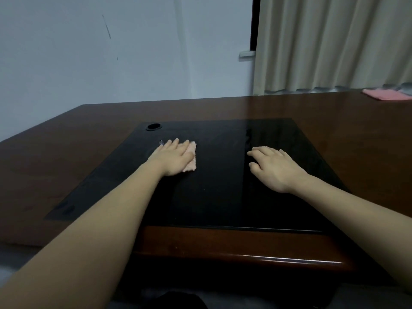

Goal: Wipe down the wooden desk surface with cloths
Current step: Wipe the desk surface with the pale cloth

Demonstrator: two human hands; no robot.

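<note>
Two flat hands, left (172, 156) on peach cloth (190, 160), right (273, 166) bare; pink cloth (386, 94) far right.

left hand (172, 158): bare, no glove or ring seen | right hand (275, 168): bare | forearms: left uncovered, no sleeves seen

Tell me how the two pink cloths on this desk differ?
The near cloth lies on the black panel under the left hand, which presses it flat; the far cloth lies untouched at the desk's far right corner. The near one looks paler, the far one a stronger pink. Both lie flat.
</note>
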